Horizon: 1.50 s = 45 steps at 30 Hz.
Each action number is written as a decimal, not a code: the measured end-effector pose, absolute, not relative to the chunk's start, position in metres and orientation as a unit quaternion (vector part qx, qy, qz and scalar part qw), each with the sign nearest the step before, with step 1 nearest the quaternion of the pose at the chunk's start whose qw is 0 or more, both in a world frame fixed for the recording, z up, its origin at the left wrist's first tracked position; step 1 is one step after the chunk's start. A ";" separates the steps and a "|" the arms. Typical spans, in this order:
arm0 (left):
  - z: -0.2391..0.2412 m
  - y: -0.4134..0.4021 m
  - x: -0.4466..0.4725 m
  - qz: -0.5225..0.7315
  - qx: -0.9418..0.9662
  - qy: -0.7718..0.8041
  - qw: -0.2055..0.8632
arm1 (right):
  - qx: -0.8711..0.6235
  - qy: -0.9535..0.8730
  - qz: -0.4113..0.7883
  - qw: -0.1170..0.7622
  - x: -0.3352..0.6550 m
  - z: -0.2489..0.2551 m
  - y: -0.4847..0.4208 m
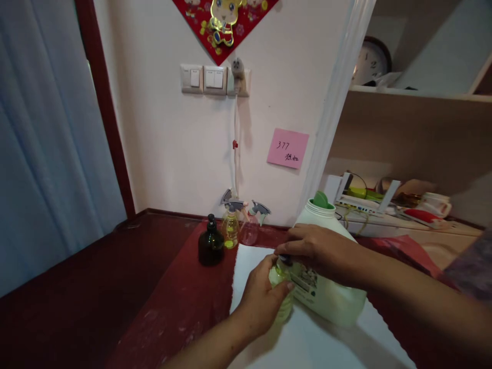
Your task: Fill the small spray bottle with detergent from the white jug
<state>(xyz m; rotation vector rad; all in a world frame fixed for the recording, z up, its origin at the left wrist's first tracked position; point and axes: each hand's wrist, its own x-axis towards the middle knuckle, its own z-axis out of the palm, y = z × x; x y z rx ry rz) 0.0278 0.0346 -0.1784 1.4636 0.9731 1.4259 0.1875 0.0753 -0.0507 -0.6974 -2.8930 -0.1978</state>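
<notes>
A cream wall [172, 138] with light switches [203, 79], a blue curtain [46, 143] at left, and perhaps wooden shelving [418, 97] at right.

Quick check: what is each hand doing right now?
Left hand: closed around the small yellow-green bottle.
Right hand: fingers closed on the small bottle's dark top, in front of the white jug.

home: wall switches [203, 79], cluttered shelf [418, 95]

Bare tabletop [77, 307] leftward (bottles [230, 230] behind)
</notes>
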 end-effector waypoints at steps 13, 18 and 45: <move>-0.175 0.032 0.028 0.568 0.584 0.384 0.435 | -0.263 -0.957 0.036 0.115 0.181 -0.059 0.072; -0.174 0.032 0.028 0.567 0.587 0.389 0.428 | -0.289 -0.948 0.055 0.126 0.180 -0.070 0.073; -0.177 0.045 0.029 0.573 0.603 0.362 0.420 | -0.328 -0.931 0.100 0.126 0.180 -0.073 0.066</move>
